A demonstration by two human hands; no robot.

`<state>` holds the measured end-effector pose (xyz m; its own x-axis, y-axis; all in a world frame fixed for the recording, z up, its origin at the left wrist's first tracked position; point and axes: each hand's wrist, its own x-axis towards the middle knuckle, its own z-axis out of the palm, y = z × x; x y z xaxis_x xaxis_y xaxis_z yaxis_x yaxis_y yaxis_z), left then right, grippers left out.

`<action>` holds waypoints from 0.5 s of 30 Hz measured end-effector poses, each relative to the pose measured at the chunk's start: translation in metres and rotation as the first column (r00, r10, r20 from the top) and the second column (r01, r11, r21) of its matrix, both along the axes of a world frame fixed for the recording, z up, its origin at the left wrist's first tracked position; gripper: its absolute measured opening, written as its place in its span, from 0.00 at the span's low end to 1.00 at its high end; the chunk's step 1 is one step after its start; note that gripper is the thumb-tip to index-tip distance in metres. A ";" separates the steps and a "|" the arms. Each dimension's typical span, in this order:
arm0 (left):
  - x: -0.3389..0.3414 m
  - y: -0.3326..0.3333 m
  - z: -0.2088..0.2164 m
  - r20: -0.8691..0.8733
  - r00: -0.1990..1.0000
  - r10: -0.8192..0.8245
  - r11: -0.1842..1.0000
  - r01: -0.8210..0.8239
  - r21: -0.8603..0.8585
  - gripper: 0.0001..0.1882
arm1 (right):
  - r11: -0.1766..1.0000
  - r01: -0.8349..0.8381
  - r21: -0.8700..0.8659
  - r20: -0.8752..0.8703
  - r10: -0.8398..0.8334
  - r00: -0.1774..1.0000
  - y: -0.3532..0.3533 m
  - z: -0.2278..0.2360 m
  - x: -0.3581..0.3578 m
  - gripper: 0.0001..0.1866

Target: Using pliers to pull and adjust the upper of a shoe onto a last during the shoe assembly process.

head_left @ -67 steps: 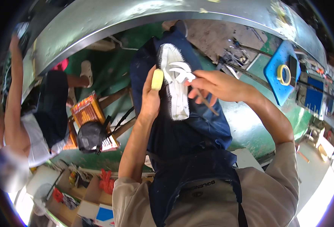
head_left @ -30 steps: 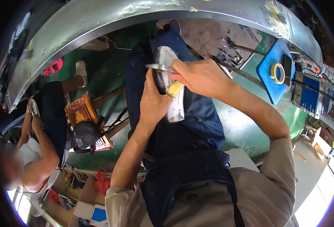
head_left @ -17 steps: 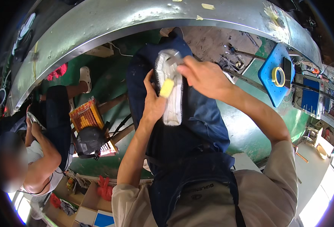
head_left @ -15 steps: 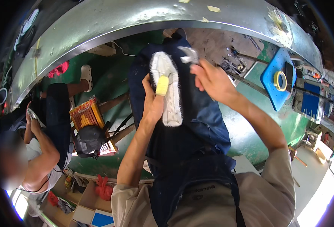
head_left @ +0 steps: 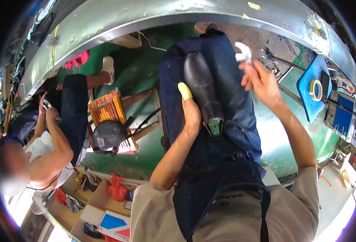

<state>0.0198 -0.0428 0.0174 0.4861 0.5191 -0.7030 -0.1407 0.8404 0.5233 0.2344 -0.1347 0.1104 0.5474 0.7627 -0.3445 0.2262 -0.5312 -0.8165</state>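
A black leather shoe (head_left: 199, 76) lies on my lap with its upper facing up, toe pointing away from me. The green end of a shoe last (head_left: 214, 127) shows in its heel opening. My left hand (head_left: 191, 113) holds the shoe from its left side; the thumb wears a yellow wrap (head_left: 185, 91), and the other fingers are mostly hidden beneath the shoe. Off to the right, my right hand (head_left: 262, 82) is closed round a hammer, raised apart from the shoe. The metal hammer head (head_left: 243, 52) is somewhat blurred. A dark blue apron (head_left: 238, 117) covers my legs under the shoe.
A metal bench edge (head_left: 145, 34) curves across the far side. To the left, a co-worker (head_left: 53, 149) sits near a stool with a beaded seat (head_left: 105, 107) and black bag (head_left: 107, 135). A blue perforated stool top (head_left: 307, 99) at right carries a tape roll (head_left: 316, 89).
The shoe has been turned over: its white underside faced up before, and the black upper does now. My right hand and the hammer have moved right, away from the shoe. The view has shifted.
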 end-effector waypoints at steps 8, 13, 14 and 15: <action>-0.006 -0.007 -0.017 -0.055 0.998 0.022 0.981 -0.010 0.195 0.45 | 0.998 -0.042 0.041 0.863 -0.014 0.506 0.072 0.032 0.101 0.19; 0.001 -0.010 -0.006 -0.052 0.997 0.048 0.989 -0.040 0.144 0.47 | 0.983 -0.182 0.010 0.953 0.046 0.298 0.081 0.019 0.106 0.25; -0.003 -0.010 -0.012 -0.045 0.998 0.054 0.988 -0.046 0.148 0.47 | 0.912 -0.397 0.105 0.951 0.025 0.308 0.080 0.015 0.089 0.21; -0.010 -0.011 -0.012 -0.054 0.996 0.070 0.987 -0.061 0.148 0.47 | 0.922 -0.385 0.049 0.811 0.188 0.553 0.069 0.017 0.045 0.27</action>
